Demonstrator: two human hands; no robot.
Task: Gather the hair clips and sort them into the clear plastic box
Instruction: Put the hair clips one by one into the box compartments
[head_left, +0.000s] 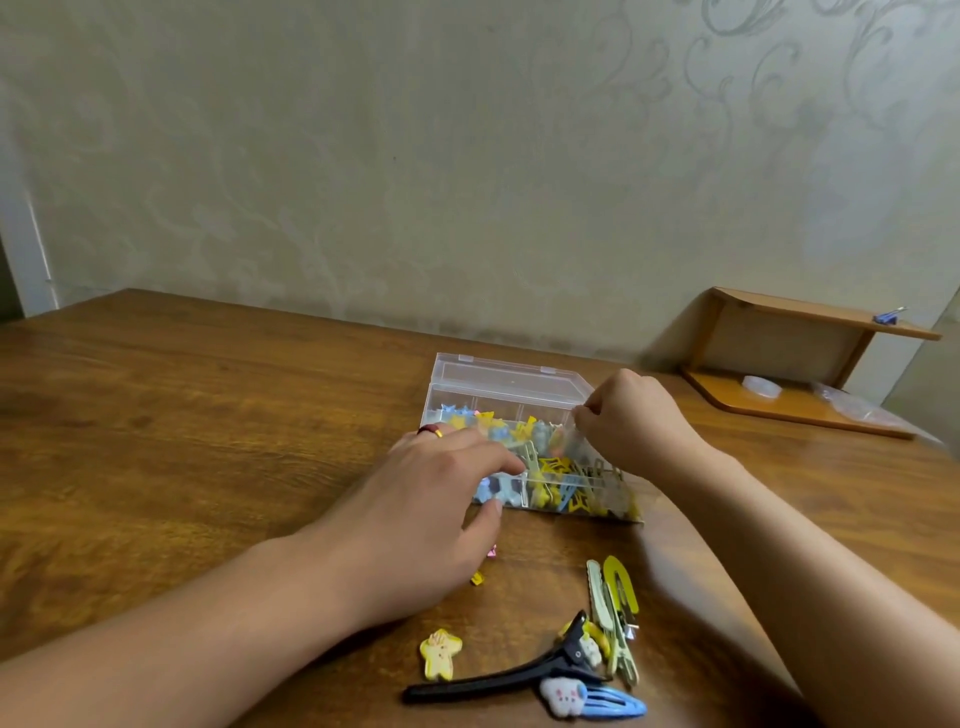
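The hair clips (597, 649) are small, light pieces of hard plastic and thin metal, likely slick on the flat faces, so each is best pinched across its narrow body, not by its glued-on charm. Many already lie in the clear plastic box (511, 387), which stands open on the tabletop (208, 415) with its lid tipped back; a loose group remains near the front edge: a long black clip (498, 680), a yellow star clip (440, 653), a blue snap clip (615, 707) and some pale green and yellow ones.

The box itself looks thin-walled and easy to shove. The right hand (631, 421) hovers over the box's right compartments, its grip narrowed to a fingertip pinch on something small and pale, apparently a clip. The left hand (421, 499) lies spread over the box's left front corner, fingers loosely open, seemingly steadying it; whether it holds anything I cannot tell.
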